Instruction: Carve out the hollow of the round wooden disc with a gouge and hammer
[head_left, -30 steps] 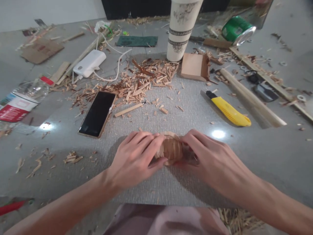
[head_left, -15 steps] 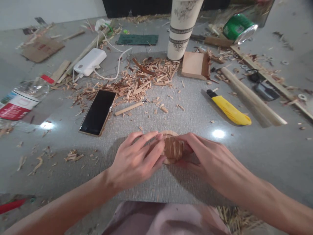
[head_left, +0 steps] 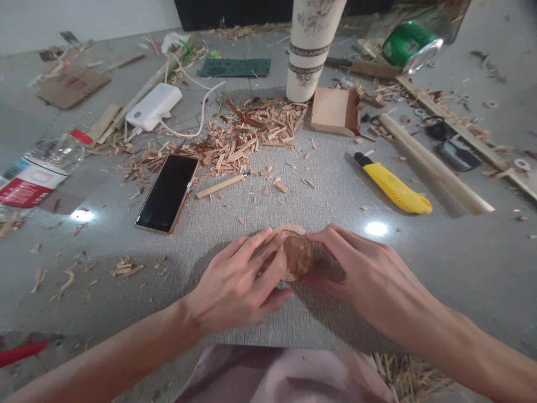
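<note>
Steadying, apparently, a round pale-rimmed brown wooden piece (head_left: 300,254), right hand (head_left: 364,266) gripping its edge, left hand (head_left: 237,280) loosely spread against it; next move likely needs firm support.

Bare left hand (head_left: 239,280): ours, lower centre of the frame, fingers spread over a pale-rimmed round brown wooden piece (head_left: 300,256), thumb apart from it.
Bare right hand (head_left: 356,263): ours, lower right of centre, holding the piece's right edge.
Yellow plastic knife with black end (head_left: 396,187): right of centre.
Black-screened rectangular phone (head_left: 166,193): we see it left of centre.
</note>
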Available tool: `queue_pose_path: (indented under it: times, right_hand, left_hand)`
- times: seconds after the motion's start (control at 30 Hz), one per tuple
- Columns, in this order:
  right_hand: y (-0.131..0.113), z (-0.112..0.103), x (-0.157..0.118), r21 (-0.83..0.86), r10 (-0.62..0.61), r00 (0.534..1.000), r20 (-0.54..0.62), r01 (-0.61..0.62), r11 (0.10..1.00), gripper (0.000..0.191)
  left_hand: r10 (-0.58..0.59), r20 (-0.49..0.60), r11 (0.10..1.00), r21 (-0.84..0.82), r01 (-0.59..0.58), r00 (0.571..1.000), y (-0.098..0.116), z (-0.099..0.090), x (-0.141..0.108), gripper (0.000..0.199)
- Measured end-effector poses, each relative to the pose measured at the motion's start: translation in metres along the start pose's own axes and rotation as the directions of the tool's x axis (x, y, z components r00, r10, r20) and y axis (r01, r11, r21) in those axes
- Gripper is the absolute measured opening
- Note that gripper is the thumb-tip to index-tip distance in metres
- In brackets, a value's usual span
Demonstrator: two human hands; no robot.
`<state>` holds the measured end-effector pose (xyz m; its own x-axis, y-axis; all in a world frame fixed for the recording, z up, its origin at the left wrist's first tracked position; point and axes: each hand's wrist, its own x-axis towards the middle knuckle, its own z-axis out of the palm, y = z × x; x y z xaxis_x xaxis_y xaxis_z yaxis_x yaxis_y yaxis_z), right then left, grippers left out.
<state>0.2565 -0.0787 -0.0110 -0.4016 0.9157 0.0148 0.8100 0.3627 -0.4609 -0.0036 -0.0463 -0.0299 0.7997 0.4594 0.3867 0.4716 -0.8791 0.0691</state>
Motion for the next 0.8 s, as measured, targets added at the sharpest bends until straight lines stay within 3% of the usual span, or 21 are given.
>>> queue_pose_path:
  times: [0.27, 0.53, 0.8]
  right_hand:
    - [-0.001, -0.003, 0.001, -0.055, -0.002, 1.000, -0.006, 0.002, 0.998, 0.031]
    - [-0.006, -0.010, 0.013, -0.137, -0.026, 0.998, 0.053, 0.033, 0.990, 0.034]
    - [0.002, -0.013, 0.015, -0.099, -0.033, 0.991, 0.130, 0.046, 0.994, 0.036]
  left_hand:
    - [-0.134, -0.057, 0.949, -0.295, 0.112, 0.989, -0.006, -0.003, 0.001, 0.026]
    - [-0.064, -0.058, 0.974, -0.219, 0.050, 0.996, -0.007, -0.001, 0.001, 0.017]
    - [-0.132, -0.116, 0.976, -0.189, 0.109, 0.984, -0.003, -0.001, 0.003, 0.015]
